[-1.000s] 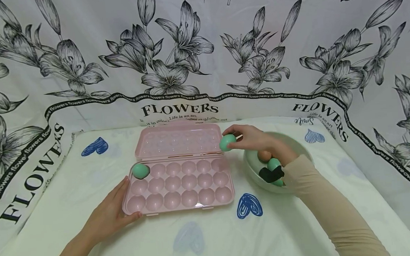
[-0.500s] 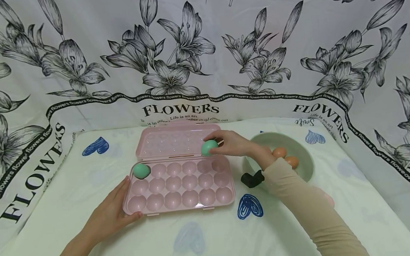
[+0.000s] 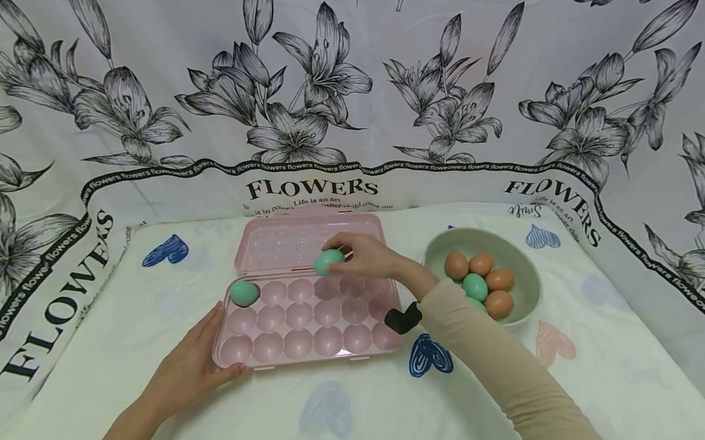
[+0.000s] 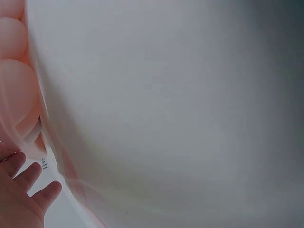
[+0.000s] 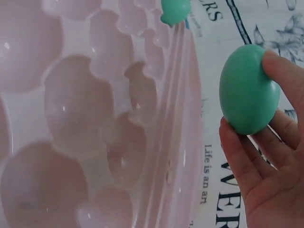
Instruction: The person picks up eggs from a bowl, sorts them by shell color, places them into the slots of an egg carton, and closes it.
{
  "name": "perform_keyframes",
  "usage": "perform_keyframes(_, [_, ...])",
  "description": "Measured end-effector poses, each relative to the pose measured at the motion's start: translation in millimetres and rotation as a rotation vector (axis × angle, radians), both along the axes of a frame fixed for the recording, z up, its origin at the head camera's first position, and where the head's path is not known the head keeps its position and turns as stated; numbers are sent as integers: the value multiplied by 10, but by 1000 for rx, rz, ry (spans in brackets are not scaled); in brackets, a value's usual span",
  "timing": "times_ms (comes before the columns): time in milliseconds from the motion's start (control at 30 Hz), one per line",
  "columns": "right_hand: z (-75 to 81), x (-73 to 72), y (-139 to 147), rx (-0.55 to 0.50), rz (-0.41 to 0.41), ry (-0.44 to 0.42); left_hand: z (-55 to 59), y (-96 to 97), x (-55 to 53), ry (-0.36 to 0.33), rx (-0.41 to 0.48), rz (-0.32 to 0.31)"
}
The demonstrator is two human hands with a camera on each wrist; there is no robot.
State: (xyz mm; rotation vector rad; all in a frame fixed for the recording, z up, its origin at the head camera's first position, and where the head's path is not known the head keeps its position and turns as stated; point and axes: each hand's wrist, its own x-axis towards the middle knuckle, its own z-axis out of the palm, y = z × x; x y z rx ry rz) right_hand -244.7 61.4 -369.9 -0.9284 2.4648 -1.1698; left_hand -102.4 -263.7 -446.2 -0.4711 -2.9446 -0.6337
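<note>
A pink egg carton (image 3: 283,330) lies with its lid (image 3: 280,245) folded back, its cups in three rows. One green egg (image 3: 244,293) sits in the back-left cup. My right hand (image 3: 364,256) pinches another green egg (image 3: 329,262) between thumb and fingertips, over the carton's back edge near the hinge. In the right wrist view this egg (image 5: 249,89) is held by its two ends, beside the carton (image 5: 102,107). My left hand (image 3: 184,364) rests against the carton's left front corner, fingers along its side and thumb at the front. The left wrist view shows those fingers (image 4: 46,194) at the carton's edge.
Right of the carton stands a pale green bowl (image 3: 525,283) holding several brown eggs (image 3: 499,304) and green eggs (image 3: 474,287). The right forearm crosses in front of it. A floral curtain (image 3: 420,126) hangs behind the heart-printed white cloth (image 3: 250,425).
My right hand has carried the green egg leftward from beside the bowl to over the carton's back edge. More of the bowl's eggs show now. The left hand has stayed put.
</note>
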Motion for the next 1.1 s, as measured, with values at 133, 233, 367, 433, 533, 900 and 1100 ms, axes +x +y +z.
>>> perform_keyframes(133, [-45,16,-131,4,-14,-25,15,4,3,0,4,-1])
perform_keyframes(233, [-71,30,-220,5,-5,-39,13,2,0,6,4,-2])
perform_keyframes(367, [-104,52,-324,25,17,-25,-6,-4,-5,11,-1,-2])
perform_keyframes(433, [-122,67,-372,38,23,-16,-12,-6,-5,8,0,-4])
perform_keyframes(533, [-155,86,-439,38,11,-27,-18,-10,-3,6,5,-4])
perform_keyframes(900, [-277,136,-705,-20,-61,-39,-38,-35,-14,25,25,-10])
perform_keyframes(1100, [-347,166,-850,-68,-90,-99,-47,-36,-19,32,19,-11])
